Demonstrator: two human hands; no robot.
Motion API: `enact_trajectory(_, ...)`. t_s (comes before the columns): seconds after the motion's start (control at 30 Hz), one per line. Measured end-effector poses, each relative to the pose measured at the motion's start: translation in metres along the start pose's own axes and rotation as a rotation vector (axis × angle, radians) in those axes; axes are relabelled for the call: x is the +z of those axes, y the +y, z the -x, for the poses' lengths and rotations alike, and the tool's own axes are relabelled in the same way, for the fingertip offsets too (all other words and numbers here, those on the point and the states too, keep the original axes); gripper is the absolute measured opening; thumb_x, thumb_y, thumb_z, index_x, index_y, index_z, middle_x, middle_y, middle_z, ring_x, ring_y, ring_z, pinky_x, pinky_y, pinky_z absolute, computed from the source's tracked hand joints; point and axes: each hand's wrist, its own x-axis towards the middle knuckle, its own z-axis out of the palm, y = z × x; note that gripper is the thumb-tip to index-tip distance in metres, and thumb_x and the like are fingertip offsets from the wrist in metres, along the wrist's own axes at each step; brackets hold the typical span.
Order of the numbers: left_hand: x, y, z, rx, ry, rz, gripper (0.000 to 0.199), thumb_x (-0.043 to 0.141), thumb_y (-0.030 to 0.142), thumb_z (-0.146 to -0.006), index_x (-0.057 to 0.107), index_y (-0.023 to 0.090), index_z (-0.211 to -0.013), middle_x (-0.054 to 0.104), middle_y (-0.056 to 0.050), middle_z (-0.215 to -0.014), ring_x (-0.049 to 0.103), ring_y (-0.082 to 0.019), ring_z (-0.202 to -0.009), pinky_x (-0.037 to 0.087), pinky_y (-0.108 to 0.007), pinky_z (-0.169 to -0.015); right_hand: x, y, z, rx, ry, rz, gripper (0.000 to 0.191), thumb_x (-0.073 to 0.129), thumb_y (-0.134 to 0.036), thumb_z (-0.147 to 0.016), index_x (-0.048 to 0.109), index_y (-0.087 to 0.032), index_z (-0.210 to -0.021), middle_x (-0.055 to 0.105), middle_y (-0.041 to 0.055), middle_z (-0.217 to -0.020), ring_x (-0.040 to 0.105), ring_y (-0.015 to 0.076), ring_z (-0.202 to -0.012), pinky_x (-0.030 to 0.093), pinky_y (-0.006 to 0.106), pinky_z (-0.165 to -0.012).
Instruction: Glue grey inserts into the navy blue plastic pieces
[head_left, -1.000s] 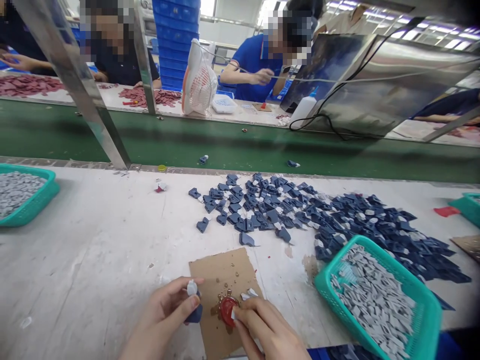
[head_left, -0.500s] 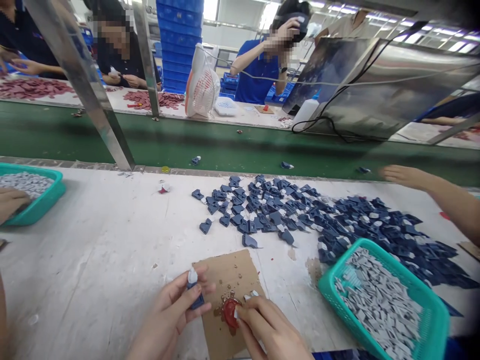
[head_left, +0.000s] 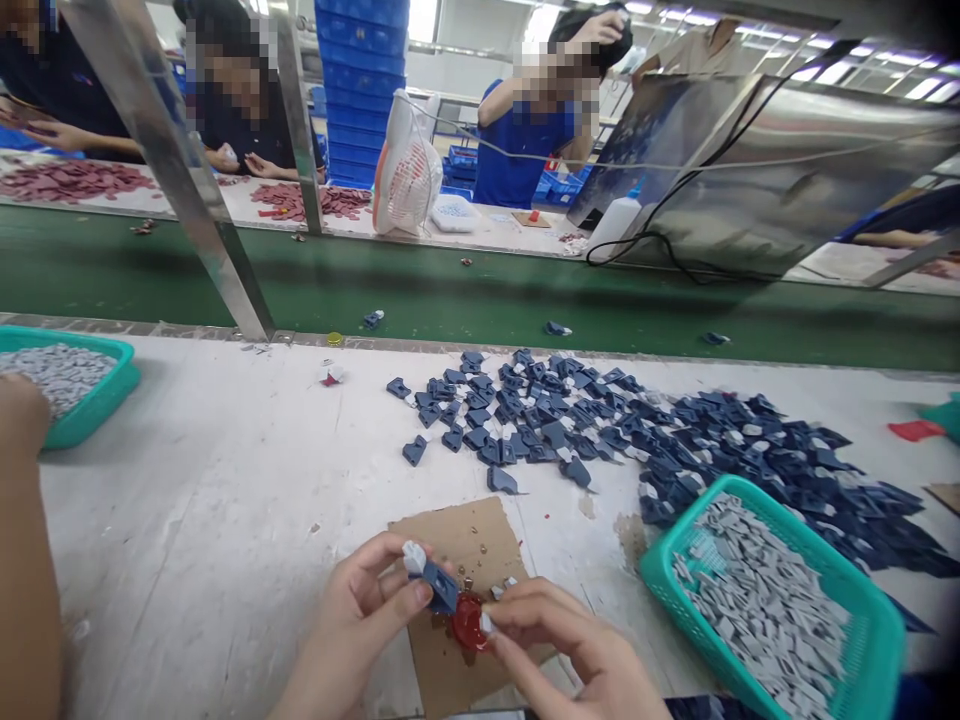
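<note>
My left hand (head_left: 375,610) grips a dark blue plastic piece (head_left: 440,588) that has a pale grey-white part (head_left: 413,558) on its upper end. Between thumb and fingertips, my right hand (head_left: 562,640) pinches a small light grey piece (head_left: 485,623). That piece is beside a shallow red cap (head_left: 469,625), which looks to hold a wet, glossy liquid. Under the cap lies a brown cardboard sheet (head_left: 495,530) spotted with drops. Another small grey piece (head_left: 504,588) shows on the cardboard behind my right fingers.
A green basket (head_left: 652,570) of grey pieces stands at right, before a pile of dark blue pieces (head_left: 555,435). Another green basket (head_left: 112,400) and a co-worker's arm (head_left: 26,560) are at left. Beyond, a green conveyor belt (head_left: 450,290) carries blue pieces past a metal post (head_left: 187,190).
My left hand has tilted the blue piece and brought it closer to the red cap. My right hand keeps its pinch. At right, a co-worker's arm has left view; pieces on the belt have shifted left.
</note>
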Motion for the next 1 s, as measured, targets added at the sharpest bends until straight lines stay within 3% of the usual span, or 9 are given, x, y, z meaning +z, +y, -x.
enact_trajectory(0.1, 0.007, -0.003, 0.003, -0.017, -0.054, 0.051, 0.029, 0.086, 0.034, -0.065, 0.071, 0.018, -0.084, 0.075, -0.005, -0.085, 0.071, -0.02, -0.087, 0.054, -0.027, -0.08, -0.003, -0.011, -0.005, 0.104, 0.061, -0.324, 0.013, 0.068, -0.034, -0.083, 0.074, -0.023, -0.085, 0.072, 0.0056, -0.092, 0.07, 0.0187, -0.086, 0.059, 0.024, -0.076)
enact_trajectory(0.17, 0.011, -0.004, 0.004, -0.014, -0.08, 0.066, 0.026, 0.086, 0.033, -0.066, 0.072, 0.018, -0.083, 0.075, -0.005, -0.085, 0.07, -0.019, -0.086, 0.055, -0.026, -0.076, -0.002, -0.015, -0.008, 0.112, 0.056, -0.42, 0.013, 0.071, -0.035, -0.08, 0.075, -0.023, -0.084, 0.072, 0.0066, -0.094, 0.07, 0.0198, -0.088, 0.059, 0.026, -0.078)
enact_trajectory(0.3, 0.014, -0.005, 0.005, 0.015, -0.102, 0.052, 0.024, 0.084, 0.033, -0.068, 0.072, 0.019, -0.083, 0.074, -0.005, -0.085, 0.069, -0.018, -0.082, 0.055, -0.024, -0.07, 0.001, -0.022, -0.011, 0.082, 0.04, -0.353, 0.011, 0.07, -0.032, -0.081, 0.075, -0.023, -0.084, 0.072, 0.0063, -0.092, 0.07, 0.0188, -0.085, 0.059, 0.025, -0.076)
enact_trajectory(0.57, 0.012, -0.006, 0.005, 0.109, -0.104, 0.011, 0.018, 0.081, 0.03, -0.072, 0.075, 0.019, -0.084, 0.069, -0.005, -0.088, 0.068, -0.019, -0.081, 0.056, -0.026, -0.073, -0.002, -0.028, -0.014, 0.055, -0.005, -0.214, 0.01, 0.068, -0.03, -0.082, 0.075, -0.024, -0.083, 0.07, 0.0064, -0.093, 0.067, 0.0188, -0.089, 0.056, 0.026, -0.081)
enact_trajectory(0.7, 0.009, -0.007, 0.004, 0.165, -0.128, 0.008, 0.016, 0.081, 0.029, -0.071, 0.078, 0.02, -0.084, 0.068, -0.006, -0.089, 0.067, -0.02, -0.085, 0.056, -0.025, -0.074, 0.0, -0.024, -0.016, 0.139, -0.04, -0.43, 0.011, 0.074, -0.032, -0.076, 0.073, -0.022, -0.076, 0.068, 0.0056, -0.092, 0.067, 0.0192, -0.089, 0.056, 0.027, -0.077)
enact_trajectory(0.87, 0.006, -0.005, 0.002, 0.187, -0.169, 0.004, 0.019, 0.083, 0.03, -0.069, 0.08, 0.023, -0.087, 0.069, -0.006, -0.088, 0.067, -0.02, -0.086, 0.056, -0.029, -0.08, 0.008, -0.022, -0.018, 0.311, -0.141, -0.81, 0.031, 0.086, -0.036, -0.064, 0.062, -0.019, -0.073, 0.069, 0.0001, -0.077, 0.062, 0.0102, -0.066, 0.05, 0.021, -0.066)
enact_trajectory(1.0, 0.007, 0.0, 0.001, 0.176, -0.194, 0.032, 0.02, 0.085, 0.032, -0.067, 0.081, 0.026, -0.086, 0.07, -0.005, -0.086, 0.069, -0.019, -0.076, 0.057, -0.029, -0.072, 0.016, -0.025, -0.022, 0.283, -0.182, -0.897, 0.036, 0.075, -0.051, -0.074, 0.057, -0.02, -0.077, 0.064, -0.0007, -0.077, 0.06, 0.0097, -0.063, 0.049, 0.022, -0.061)
